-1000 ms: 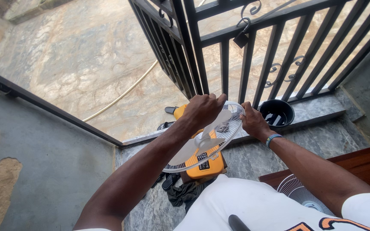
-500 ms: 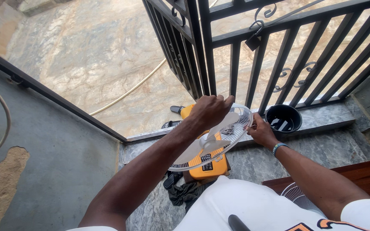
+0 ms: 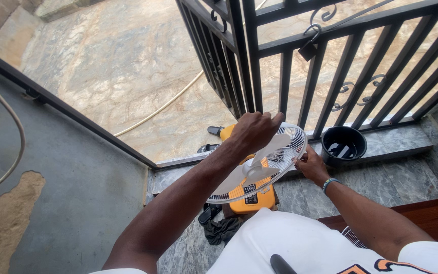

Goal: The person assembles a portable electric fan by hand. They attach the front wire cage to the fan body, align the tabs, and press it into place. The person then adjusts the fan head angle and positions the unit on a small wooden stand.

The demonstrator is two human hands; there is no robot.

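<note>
Just right of the frame's centre, a white fan grille [image 3: 259,165] with pale blades is held tilted above an orange box-shaped unit [image 3: 252,199] that bears a small dark label panel. The left hand [image 3: 253,131] curls closed over the grille's upper rim; the right hand [image 3: 311,165] pinches its right edge. A black bucket [image 3: 343,144] stands to the right on the stone step, before the black iron gate [image 3: 300,66], where a padlock [image 3: 307,49] hangs. Dark cloth [image 3: 221,228] lies below.
</note>
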